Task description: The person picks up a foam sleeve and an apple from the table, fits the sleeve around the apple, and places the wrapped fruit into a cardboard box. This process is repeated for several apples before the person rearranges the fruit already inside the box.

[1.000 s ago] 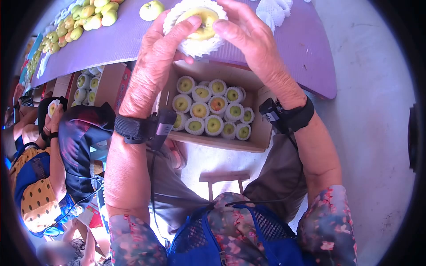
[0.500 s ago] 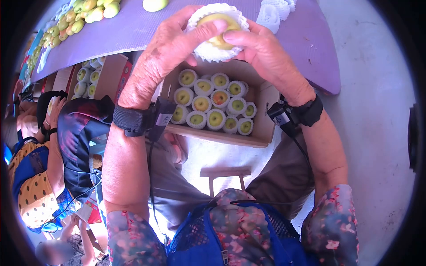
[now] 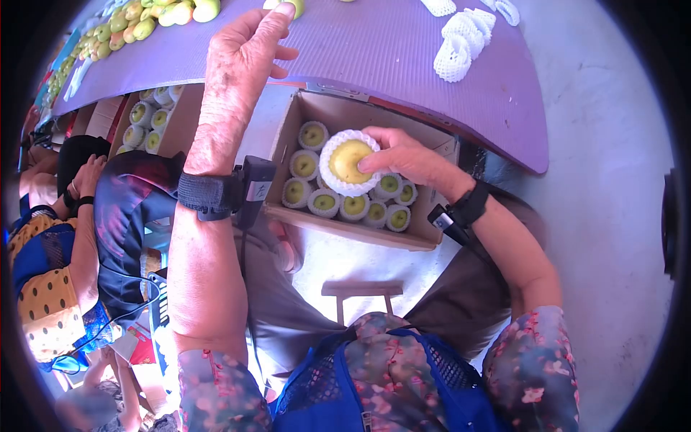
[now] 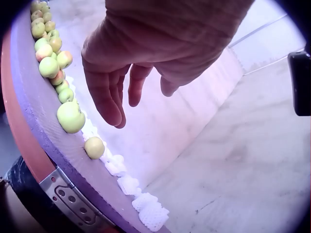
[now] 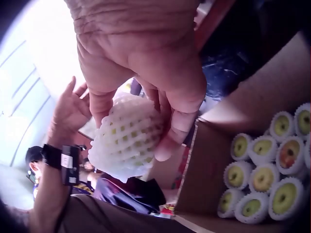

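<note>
In the head view my right hand [image 3: 412,160] grips a yellow-green apple [image 3: 348,162] in a white foam net, thumb on its top. It is above the cardboard box [image 3: 425,129], where netted apples stand in rows. The right wrist view shows the foam net [image 5: 127,138] between thumb and fingers. My left hand [image 3: 243,65] reaches over the purple table with nothing in it, fingers loosely bent. Its thumb overlaps a green apple [image 3: 299,8] at the top edge. In the left wrist view the fingers hang above the table, to the right of two loose apples.
Empty foam nets [image 3: 464,43] lie on the table's right side. A heap of apples [image 3: 122,29] is at the far left. Beside me another person [image 3: 61,266] sits near a second box [image 3: 173,115] of netted apples. A wooden stool [image 3: 362,289] shows between my knees.
Both hands held the netted apple over the table's edge. The left hand has let go and moved up and left; the right has brought the apple down over the box.
</note>
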Tool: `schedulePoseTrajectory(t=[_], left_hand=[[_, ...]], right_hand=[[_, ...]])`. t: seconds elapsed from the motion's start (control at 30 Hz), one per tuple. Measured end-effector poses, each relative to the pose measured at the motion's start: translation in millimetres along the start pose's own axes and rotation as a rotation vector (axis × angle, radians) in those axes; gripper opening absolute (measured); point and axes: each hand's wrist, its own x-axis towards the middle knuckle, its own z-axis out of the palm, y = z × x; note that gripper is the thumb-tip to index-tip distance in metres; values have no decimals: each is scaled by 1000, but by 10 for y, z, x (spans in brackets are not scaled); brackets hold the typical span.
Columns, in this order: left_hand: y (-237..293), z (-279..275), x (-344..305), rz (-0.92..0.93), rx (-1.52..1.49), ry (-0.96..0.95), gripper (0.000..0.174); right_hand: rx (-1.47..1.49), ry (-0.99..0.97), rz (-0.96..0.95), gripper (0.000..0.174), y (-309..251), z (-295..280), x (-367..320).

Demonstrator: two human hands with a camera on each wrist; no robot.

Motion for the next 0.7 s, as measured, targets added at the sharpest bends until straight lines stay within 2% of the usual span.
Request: schedulePoseTrajectory(t=[0.17,0.3,0.4,0.47,0.7], left_hand=[[51,-5,-20,-23,10,33,46],[77,20,-23,-22,25,25,43],[90,107,-27,7,51,43,37],[98,148,-5,21,90,53,35],[99,181,-19,110,177,57,29]], right_hand=[[90,159,148,55,508,-201,98],[107,379,220,47,990,-389,179],[182,465,226,42,1151,-410,220],[245,484,211,41,1278,-425,323],[333,490,151,45,1197,-201,637]])
